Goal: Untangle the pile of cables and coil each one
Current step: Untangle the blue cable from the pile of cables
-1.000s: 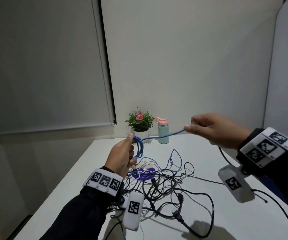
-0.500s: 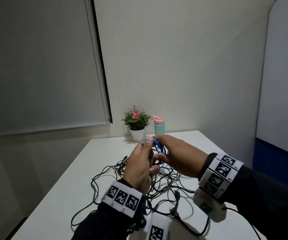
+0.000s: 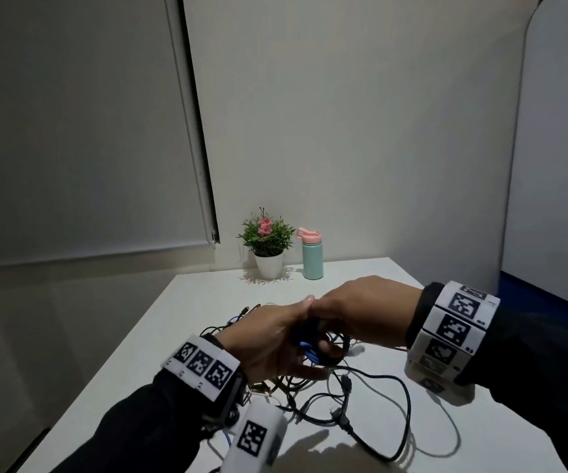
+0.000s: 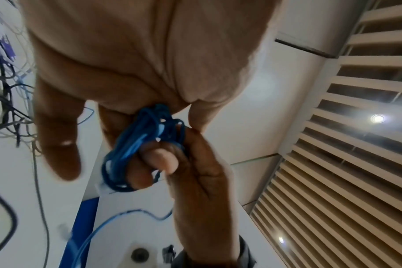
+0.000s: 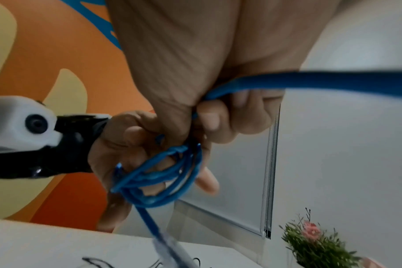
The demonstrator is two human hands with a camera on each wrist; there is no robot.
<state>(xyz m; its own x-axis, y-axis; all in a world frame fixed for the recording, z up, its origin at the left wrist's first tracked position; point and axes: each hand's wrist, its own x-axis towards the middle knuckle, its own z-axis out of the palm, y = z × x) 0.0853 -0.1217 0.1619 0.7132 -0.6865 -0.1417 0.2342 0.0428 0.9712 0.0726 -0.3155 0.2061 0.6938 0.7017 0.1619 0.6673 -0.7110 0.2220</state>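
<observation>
A small coil of blue cable [image 3: 307,348] is held between both hands, low over the tangled pile of black, grey and white cables [image 3: 344,394] on the white table [image 3: 207,295]. My left hand [image 3: 277,343] pinches the blue coil [image 4: 138,145] between thumb and fingers. My right hand [image 3: 361,312] meets it from the right, fingers curled into the coil [image 5: 161,177]. A free length of the blue cable [image 5: 333,81] runs through the right fist. Another blue strand [image 4: 117,217] trails down toward the table.
A potted plant [image 3: 265,240] and a mint bottle with a pink lid [image 3: 311,254] stand at the table's far edge by the wall. A thick black cable loop [image 3: 402,421] lies at the front right of the pile. A blue partition [image 3: 549,312] stands right.
One second ago my hands were apart with the blue cable stretched between them. They have since come together and dropped lower over the pile, with the coil between them.
</observation>
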